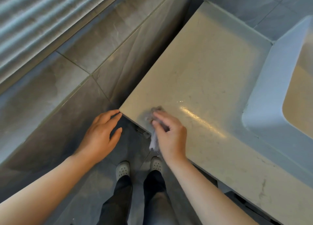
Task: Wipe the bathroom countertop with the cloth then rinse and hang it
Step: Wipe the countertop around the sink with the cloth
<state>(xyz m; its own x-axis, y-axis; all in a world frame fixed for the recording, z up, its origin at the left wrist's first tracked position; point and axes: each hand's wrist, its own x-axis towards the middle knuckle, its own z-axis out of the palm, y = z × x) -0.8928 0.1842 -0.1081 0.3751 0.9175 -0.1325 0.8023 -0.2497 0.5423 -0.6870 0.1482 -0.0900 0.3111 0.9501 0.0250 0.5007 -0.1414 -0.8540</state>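
A beige countertop (pixel 208 76) runs from the near corner up to the right. My right hand (pixel 169 135) grips a grey-white cloth (pixel 153 114) and presses it on the countertop close to its front left corner; a loose end of the cloth hangs over the front edge below the hand. My left hand (pixel 101 133) hovers with relaxed, spread fingers just left of that corner, its fingertips by the edge, holding nothing. The right hand and cloth are motion-blurred.
A white basin (pixel 264 92) sits on the countertop at the right. A tiled wall (pixel 71 82) stands close on the left. Grey floor tiles and my two feet in white shoes (pixel 122 170) lie below.
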